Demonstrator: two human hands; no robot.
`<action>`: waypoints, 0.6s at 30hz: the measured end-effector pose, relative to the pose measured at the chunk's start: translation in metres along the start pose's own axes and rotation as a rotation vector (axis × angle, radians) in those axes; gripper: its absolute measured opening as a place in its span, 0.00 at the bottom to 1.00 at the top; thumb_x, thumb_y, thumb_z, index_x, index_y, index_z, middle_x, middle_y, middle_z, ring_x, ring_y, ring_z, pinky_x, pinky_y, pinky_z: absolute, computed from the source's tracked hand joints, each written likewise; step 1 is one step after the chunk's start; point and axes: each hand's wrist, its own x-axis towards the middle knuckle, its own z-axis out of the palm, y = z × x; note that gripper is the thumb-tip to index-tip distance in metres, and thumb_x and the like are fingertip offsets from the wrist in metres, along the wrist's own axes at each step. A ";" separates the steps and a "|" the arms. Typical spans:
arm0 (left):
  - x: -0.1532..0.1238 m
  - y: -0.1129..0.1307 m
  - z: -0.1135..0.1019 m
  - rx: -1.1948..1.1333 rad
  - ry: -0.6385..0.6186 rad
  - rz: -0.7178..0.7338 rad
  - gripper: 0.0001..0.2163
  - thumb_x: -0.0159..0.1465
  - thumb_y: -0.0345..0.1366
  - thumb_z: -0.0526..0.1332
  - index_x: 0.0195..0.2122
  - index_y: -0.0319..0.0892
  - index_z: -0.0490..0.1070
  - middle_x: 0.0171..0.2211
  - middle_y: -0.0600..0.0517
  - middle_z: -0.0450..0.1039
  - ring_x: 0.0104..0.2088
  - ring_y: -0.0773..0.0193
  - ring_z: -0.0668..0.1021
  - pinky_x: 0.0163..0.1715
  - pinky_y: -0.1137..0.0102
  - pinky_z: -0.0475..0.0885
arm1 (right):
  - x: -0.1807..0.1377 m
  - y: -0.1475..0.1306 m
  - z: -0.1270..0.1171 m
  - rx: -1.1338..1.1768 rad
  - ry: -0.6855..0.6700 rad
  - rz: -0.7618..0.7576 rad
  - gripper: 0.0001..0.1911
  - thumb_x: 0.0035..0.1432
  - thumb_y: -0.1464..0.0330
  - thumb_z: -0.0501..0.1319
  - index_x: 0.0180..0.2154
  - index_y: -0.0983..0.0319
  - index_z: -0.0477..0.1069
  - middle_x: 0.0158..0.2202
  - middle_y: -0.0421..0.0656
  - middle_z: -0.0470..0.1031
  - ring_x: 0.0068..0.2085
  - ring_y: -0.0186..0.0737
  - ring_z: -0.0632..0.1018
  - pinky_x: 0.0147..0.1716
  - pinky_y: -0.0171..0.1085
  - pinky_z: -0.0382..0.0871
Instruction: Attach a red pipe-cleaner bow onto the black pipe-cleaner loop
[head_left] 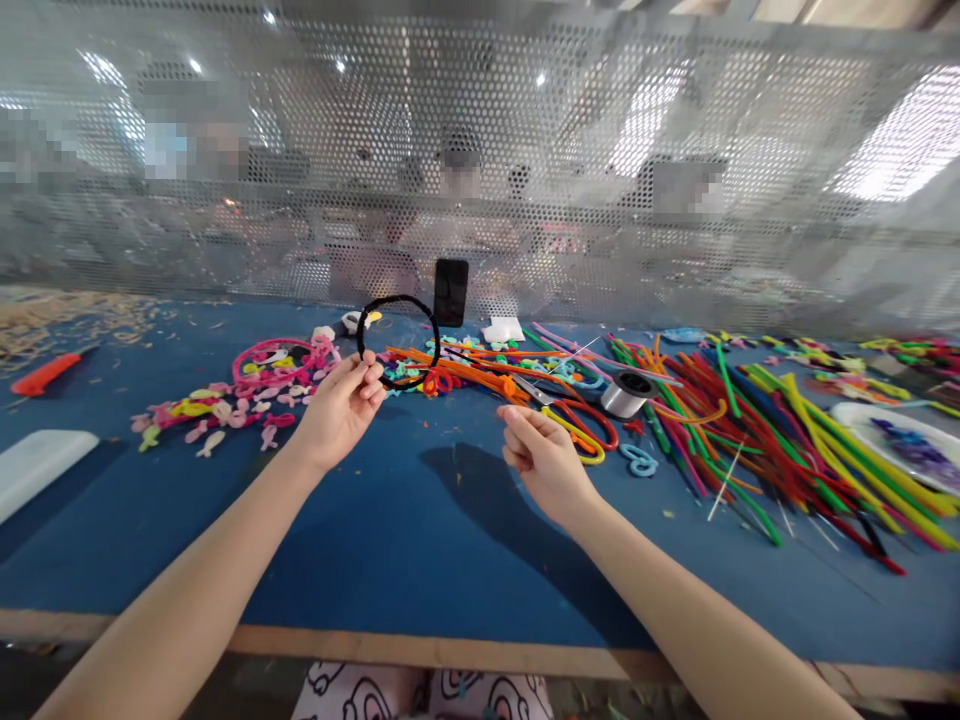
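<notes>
My left hand (339,412) is closed in a pinch on the lower left of a black fuzzy ring (403,299), which looks made of pipe cleaner and is held upright above the table. To the right, my right hand (546,462) is closed with thumb and forefinger pressed together. What it grips, if anything, is too small to make out. Just beyond that hand are scissors (534,391) and a spool of thin wire (624,402). A light blue twisted pipe cleaner piece (638,460) lies to its right.
Pink, white and yellow twisted pieces (240,408) lie left. Colourful pipe cleaners (757,440) spread across the right, near a white dish (851,415). A black phone (451,292) stands against a perforated metal screen (555,150). An orange-handled cutter (46,374) and a white object (45,462) are far left.
</notes>
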 end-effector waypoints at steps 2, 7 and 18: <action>-0.002 -0.001 0.002 -0.020 -0.022 -0.017 0.04 0.64 0.25 0.61 0.34 0.38 0.74 0.28 0.55 0.63 0.24 0.77 0.66 0.24 0.82 0.67 | 0.000 0.001 0.000 0.006 0.011 -0.035 0.15 0.48 0.57 0.74 0.31 0.61 0.78 0.18 0.31 0.51 0.21 0.27 0.51 0.21 0.33 0.47; -0.008 -0.005 0.009 -0.042 -0.063 -0.100 0.02 0.63 0.26 0.64 0.33 0.38 0.73 0.28 0.56 0.61 0.23 0.76 0.64 0.24 0.81 0.66 | 0.002 0.009 -0.003 -0.057 -0.020 -0.064 0.12 0.51 0.58 0.72 0.31 0.59 0.79 0.35 0.40 0.73 0.26 0.27 0.60 0.25 0.34 0.55; -0.022 -0.015 0.014 0.572 -0.274 -0.043 0.06 0.67 0.37 0.62 0.37 0.39 0.74 0.29 0.55 0.64 0.26 0.73 0.67 0.29 0.75 0.65 | 0.003 0.011 -0.006 -0.212 -0.066 -0.221 0.10 0.58 0.59 0.68 0.29 0.58 0.77 0.59 0.43 0.72 0.43 0.38 0.74 0.31 0.34 0.62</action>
